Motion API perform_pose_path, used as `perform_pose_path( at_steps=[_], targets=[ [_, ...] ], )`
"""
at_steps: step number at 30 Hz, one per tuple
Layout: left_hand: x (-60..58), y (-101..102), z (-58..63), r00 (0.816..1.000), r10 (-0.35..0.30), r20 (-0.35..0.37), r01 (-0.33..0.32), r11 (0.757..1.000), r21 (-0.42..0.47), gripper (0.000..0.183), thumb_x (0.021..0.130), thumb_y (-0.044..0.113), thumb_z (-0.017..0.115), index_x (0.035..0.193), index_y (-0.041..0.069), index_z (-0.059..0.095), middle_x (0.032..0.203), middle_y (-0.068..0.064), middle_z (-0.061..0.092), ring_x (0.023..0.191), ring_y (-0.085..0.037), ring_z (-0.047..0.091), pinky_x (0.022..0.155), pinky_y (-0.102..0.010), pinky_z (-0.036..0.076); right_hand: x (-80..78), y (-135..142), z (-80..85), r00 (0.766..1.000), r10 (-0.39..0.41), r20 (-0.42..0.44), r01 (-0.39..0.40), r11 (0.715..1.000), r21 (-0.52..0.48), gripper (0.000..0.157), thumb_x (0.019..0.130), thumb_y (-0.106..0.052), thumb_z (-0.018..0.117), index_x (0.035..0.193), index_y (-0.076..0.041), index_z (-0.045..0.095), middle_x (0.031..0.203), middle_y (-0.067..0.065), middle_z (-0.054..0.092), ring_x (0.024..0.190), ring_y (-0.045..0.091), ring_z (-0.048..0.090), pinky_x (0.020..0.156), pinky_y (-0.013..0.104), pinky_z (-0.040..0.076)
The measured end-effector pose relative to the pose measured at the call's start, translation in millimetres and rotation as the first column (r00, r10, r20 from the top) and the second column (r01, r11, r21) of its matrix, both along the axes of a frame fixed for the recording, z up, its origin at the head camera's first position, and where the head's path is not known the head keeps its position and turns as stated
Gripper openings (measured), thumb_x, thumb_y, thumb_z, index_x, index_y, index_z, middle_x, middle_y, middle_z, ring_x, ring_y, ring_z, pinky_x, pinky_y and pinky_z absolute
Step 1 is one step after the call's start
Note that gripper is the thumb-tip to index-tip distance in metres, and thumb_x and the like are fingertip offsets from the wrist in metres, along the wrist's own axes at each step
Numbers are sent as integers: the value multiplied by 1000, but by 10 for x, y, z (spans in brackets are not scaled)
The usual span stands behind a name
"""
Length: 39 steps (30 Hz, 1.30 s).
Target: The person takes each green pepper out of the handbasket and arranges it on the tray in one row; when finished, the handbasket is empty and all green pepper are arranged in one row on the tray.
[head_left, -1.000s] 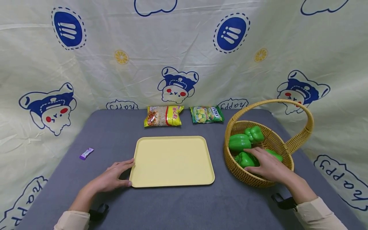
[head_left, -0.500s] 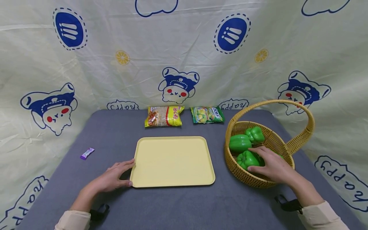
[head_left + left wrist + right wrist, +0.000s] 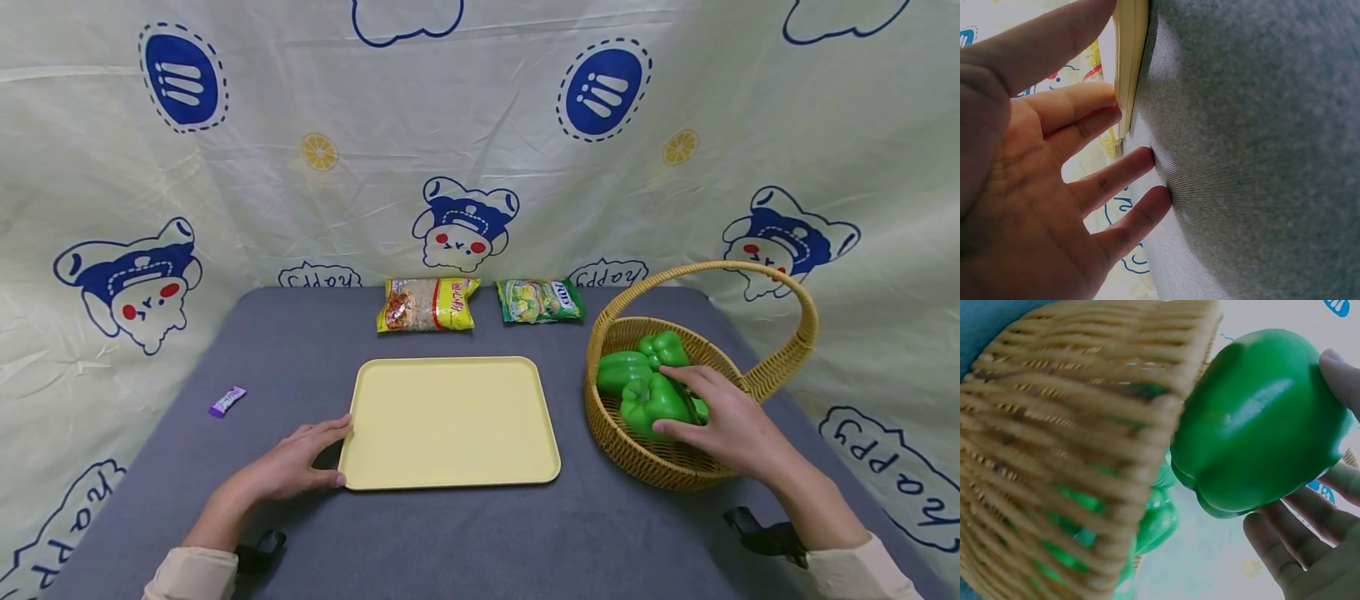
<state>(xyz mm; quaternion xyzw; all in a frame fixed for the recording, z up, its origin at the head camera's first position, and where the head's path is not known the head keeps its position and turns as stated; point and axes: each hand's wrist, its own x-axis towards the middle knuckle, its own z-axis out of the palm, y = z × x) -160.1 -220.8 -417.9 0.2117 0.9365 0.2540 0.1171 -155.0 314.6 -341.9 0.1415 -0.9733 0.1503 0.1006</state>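
Note:
My right hand (image 3: 731,425) grips a green bell pepper (image 3: 654,405) between thumb and fingers, over the wicker basket (image 3: 600,425). In the right wrist view that bell pepper (image 3: 1260,425) is up at the basket rim (image 3: 1175,394). Other green peppers (image 3: 621,371) lie inside the basket, partly hidden behind the held one and the hand. My left hand (image 3: 288,467) touches the left edge of the pale yellow tray (image 3: 453,425), thumb and fingers spread. Seen from the left wrist, the fingers of the left hand (image 3: 1041,175) are extended, some against the tray's edge (image 3: 1130,62).
Behind the tray lie a yellow food packet (image 3: 427,305) and a green one (image 3: 540,301). A small purple wrapped snack (image 3: 227,402) is on the grey tabletop (image 3: 450,542) at the left. The basket's tall handle (image 3: 795,333) arches above its right side.
My right hand has risen slightly and shifted right, lifting the bell pepper up from among the others in the basket. The left hand and the tray look unmoved.

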Motion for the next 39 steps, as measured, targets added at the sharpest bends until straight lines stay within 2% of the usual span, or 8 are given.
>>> perform_pose_path(
  at_steps=[9,18,20,25,27,31,39],
  targets=[
    [7,-8,-11,1000,-2,-15,2,1000,-4,75,78,31,74,140,0,43,147,-18,39,127,-43,39,99,-61,34,78,-160,82,994,21,-104,-27,998,-54,74,76,-44,76,137,-14,47,126,17,49,105,32,50,75,54,46],
    [-2,-14,-16,1000,13,13,-13,1000,2,76,80,31,74,141,1,40,149,-18,37,129,-43,37,100,-62,33,81,-430,64,957,150,-248,-174,982,-77,76,68,-31,84,133,-13,51,123,7,54,108,23,53,79,47,49],
    [-1,-11,-12,1000,16,17,-16,1000,5,77,80,31,74,142,1,40,149,-18,37,129,-43,36,100,-63,32,74,-498,45,952,167,-255,-194,977,-83,76,67,-30,84,133,-13,51,125,5,54,110,23,53,81,46,50],
    [5,-6,-2,1000,6,14,-6,1000,3,77,80,32,73,141,1,40,148,-19,38,129,-44,37,99,-63,32,44,-647,-14,940,208,-272,-242,965,-98,76,65,-28,86,132,-12,52,125,3,55,112,19,54,86,30,48],
    [7,-5,-3,1000,1,15,-1,1000,4,77,80,32,73,141,0,40,148,-19,38,129,-44,37,99,-63,32,34,-706,-44,936,223,-272,-259,960,-106,76,65,-28,86,132,-13,52,125,2,55,112,17,54,86,27,47],
    [4,-5,-4,1000,2,16,-2,1000,2,77,80,32,73,141,0,40,148,-19,38,129,-44,37,100,-63,32,12,-834,-114,937,236,-257,-277,951,-136,76,67,-29,84,134,-16,50,125,1,54,112,15,53,86,33,48],
    [-5,-2,-5,1000,18,24,-18,1000,2,76,80,30,73,142,1,39,149,-19,37,130,-44,35,100,-65,30,-49,-1143,-233,920,314,-235,-365,906,-215,75,69,-28,84,134,-12,50,123,4,55,109,16,56,85,37,51]
  ],
)
